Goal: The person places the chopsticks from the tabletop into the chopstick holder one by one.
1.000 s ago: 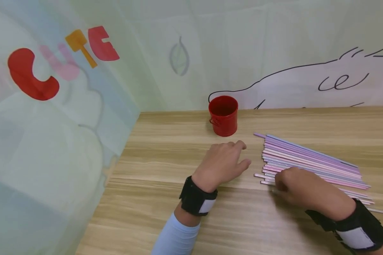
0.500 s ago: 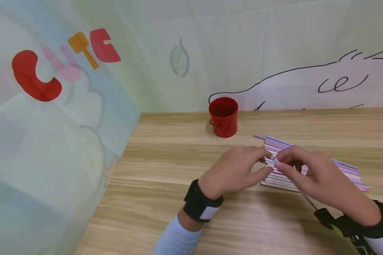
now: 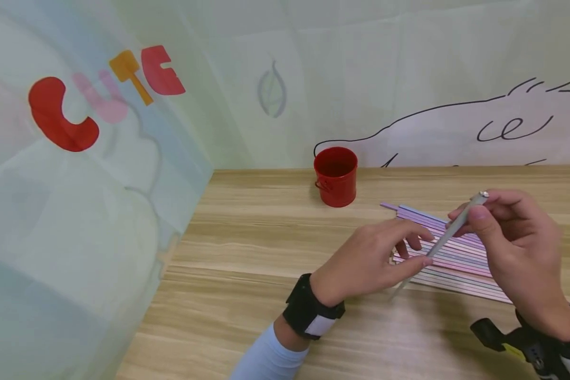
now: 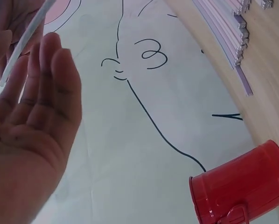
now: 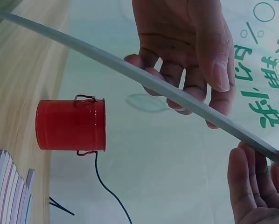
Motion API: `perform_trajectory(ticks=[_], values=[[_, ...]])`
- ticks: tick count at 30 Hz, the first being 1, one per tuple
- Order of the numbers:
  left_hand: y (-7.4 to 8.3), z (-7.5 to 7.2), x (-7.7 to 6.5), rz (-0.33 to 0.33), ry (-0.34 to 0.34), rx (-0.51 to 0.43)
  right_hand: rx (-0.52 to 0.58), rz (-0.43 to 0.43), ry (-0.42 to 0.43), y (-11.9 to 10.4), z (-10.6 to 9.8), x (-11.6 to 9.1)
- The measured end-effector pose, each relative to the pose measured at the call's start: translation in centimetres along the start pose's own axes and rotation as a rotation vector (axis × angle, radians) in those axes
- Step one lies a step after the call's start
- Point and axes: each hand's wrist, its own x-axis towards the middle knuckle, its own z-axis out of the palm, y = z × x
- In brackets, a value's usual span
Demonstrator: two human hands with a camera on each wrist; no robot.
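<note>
A slender, straw-like grey stick (image 3: 456, 226) slants through the air, its upper end whitish and uneven. My right hand (image 3: 527, 248) pinches it near that end between thumb and fingers. In the right wrist view the stick (image 5: 109, 63) stretches long and straight past my left hand (image 5: 184, 46). That left hand (image 3: 366, 258) has its fingers loosely bent, the thumb tip right at the stick in the head view. Under the hands a row of thin pink, lilac and pale sticks (image 3: 461, 258) lies side by side on the table, partly hidden by them.
A small red bucket (image 3: 337, 184) with a wire handle stands upright near the table's back edge, left of the row. Printed cloth (image 3: 237, 126) hangs behind the wooden table (image 3: 247, 232) and along its left side.
My right hand has picked up the grey stick from the row, lifted it and turned it so its pinched end points up. My left hand has moved right, close to the stick.
</note>
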Motion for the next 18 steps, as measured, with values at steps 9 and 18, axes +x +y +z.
perform_trajectory(ticks=[9, 18], values=[[0.0, 0.5, -0.2, -0.006, 0.029, -0.002, 0.146, -0.056, 0.066, -0.2, 0.9, 0.1], [-0.9, -0.8, -0.5, -0.022, 0.127, -0.012, 0.082, -0.074, -0.021, 0.1, 0.9, 0.0]])
